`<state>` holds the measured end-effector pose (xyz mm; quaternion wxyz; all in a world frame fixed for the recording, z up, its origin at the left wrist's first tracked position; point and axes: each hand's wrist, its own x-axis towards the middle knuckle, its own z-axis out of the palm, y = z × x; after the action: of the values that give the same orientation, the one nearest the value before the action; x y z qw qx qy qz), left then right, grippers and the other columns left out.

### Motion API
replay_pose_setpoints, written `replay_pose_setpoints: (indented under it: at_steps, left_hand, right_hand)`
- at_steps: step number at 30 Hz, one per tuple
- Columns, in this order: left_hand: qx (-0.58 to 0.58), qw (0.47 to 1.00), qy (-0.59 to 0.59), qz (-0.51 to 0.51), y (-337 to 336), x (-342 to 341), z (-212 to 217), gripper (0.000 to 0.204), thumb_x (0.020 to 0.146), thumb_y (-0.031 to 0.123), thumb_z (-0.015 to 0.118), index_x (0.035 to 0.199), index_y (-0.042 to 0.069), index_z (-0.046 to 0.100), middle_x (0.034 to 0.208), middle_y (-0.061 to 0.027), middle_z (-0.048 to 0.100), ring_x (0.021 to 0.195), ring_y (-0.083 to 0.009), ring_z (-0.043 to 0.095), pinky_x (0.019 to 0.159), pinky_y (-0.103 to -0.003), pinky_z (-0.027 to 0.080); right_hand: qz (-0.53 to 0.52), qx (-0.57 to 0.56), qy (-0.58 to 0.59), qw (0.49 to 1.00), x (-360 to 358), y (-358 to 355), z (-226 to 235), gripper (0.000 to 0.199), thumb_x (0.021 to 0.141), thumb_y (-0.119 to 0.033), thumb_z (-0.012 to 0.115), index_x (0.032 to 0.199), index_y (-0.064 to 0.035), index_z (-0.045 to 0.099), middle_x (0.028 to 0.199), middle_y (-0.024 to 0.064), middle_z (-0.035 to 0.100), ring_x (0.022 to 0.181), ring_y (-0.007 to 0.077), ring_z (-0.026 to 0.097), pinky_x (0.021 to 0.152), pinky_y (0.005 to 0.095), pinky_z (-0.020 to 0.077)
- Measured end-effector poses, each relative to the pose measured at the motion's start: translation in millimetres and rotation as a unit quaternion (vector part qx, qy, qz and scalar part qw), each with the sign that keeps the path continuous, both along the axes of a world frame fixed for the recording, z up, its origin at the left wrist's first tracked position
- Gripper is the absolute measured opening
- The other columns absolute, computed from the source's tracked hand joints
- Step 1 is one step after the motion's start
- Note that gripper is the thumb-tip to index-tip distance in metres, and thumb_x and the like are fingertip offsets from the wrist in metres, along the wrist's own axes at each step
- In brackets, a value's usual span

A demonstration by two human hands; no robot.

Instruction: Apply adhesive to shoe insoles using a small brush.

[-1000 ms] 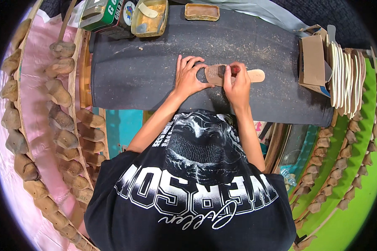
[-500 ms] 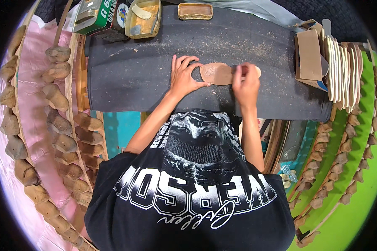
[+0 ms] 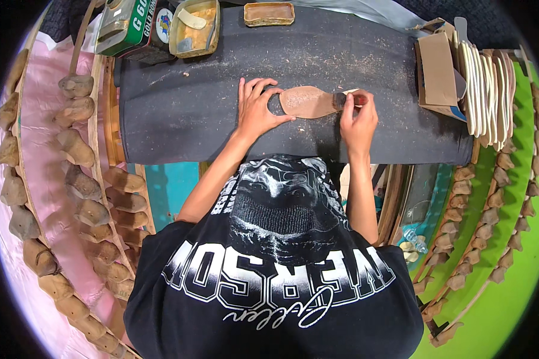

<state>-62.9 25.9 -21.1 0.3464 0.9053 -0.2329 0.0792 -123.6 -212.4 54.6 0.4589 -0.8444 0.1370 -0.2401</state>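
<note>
A tan shoe insole [image 3: 307, 102] lies across the dark cloth in front of me, its broad end to the left. My left hand [image 3: 258, 110] is open beside that end, fingers spread, with the thumb and index fingertips at the insole's edge. My right hand [image 3: 359, 121] pinches a small brush [image 3: 360, 100] with a reddish handle. The brush's dark head rests over the narrower right part of the insole. Part of the insole's right end is hidden behind the brush and fingers.
At the far left stand a green and black tin [image 3: 135, 36] and a tray [image 3: 212, 37] with scrapers. A shallow box [image 3: 269, 14] sits at the back. Pale sole shapes [image 3: 488, 90] stand beside a cardboard box [image 3: 436, 70] on the right. Racks of wooden lasts [image 3: 78, 146] flank me.
My right hand has moved a little to the right along the insole, and the brush shows more clearly. My left hand keeps its place at the broad end. The whole view has shifted slightly.
</note>
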Motion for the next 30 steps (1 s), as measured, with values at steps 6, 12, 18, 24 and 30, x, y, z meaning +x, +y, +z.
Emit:
replay_pose_setpoints:
  at_steps: [6, 12, 18, 24, 30]
  left_hand:
    - [-0.001, 1.000, 0.004, 0.005, 0, 1, -7, 0.067, 0.058, 0.054, 0.099, 0.108, 0.014, 0.079, 0.136, -0.0019, 0.065, 0.140, -0.0303, 0.051, 0.130, -0.064, 0.016]
    - [0.002, 1.000, -0.002, 0.005, 0, 0, -3, 0.066, 0.058, 0.054, 0.099, 0.107, 0.014, 0.079, 0.136, -0.0016, 0.064, 0.140, -0.0297, 0.051, 0.130, -0.064, 0.017]
    - [0.008, 1.000, 0.003, -0.006, -1, 0, -1, 0.068, 0.058, 0.056, 0.099, 0.107, 0.013, 0.079, 0.136, -0.0015, 0.063, 0.140, -0.0295, 0.050, 0.131, -0.064, 0.016]
    - [0.006, 1.000, -0.010, -0.002, -2, 0, -2, 0.068, 0.058, 0.056, 0.099, 0.107, 0.013, 0.078, 0.136, -0.0015, 0.063, 0.140, -0.0299, 0.050, 0.131, -0.064, 0.017]
    - [0.009, 1.000, -0.010, -0.003, 0, -1, -2, 0.067, 0.058, 0.055, 0.099, 0.106, 0.012, 0.078, 0.137, -0.0018, 0.063, 0.140, -0.0300, 0.050, 0.131, -0.064, 0.017]
  right_hand:
    - [0.246, -0.194, -0.012, 0.950, -9, 63, 11, 0.017, 0.085, -0.003, 0.071, 0.100, -0.0040, 0.062, 0.099, 0.0149, 0.063, 0.096, 0.0365, 0.064, 0.086, 0.0480, 0.0535]
    - [0.093, 0.015, 0.004, 0.996, -1, 32, -5, 0.015, 0.105, -0.013, 0.068, 0.111, 0.0000, 0.067, 0.093, 0.0188, 0.074, 0.083, 0.0311, 0.075, 0.076, 0.0422, 0.0586]
    - [0.010, -0.117, 0.000, 0.993, -13, -21, -1, 0.010, 0.103, -0.008, 0.068, 0.107, 0.0003, 0.066, 0.095, 0.0170, 0.071, 0.084, 0.0314, 0.072, 0.074, 0.0415, 0.0569]
    - [0.210, -0.125, -0.020, 0.969, -28, 48, 5, 0.013, 0.094, -0.006, 0.070, 0.105, -0.0009, 0.064, 0.093, 0.0173, 0.066, 0.088, 0.0361, 0.066, 0.078, 0.0433, 0.0548]
    - [-0.021, 0.074, 0.005, 0.997, -15, -36, -18, 0.016, 0.107, -0.016, 0.067, 0.110, 0.0001, 0.066, 0.093, 0.0137, 0.076, 0.076, 0.0210, 0.074, 0.069, 0.0347, 0.0571]
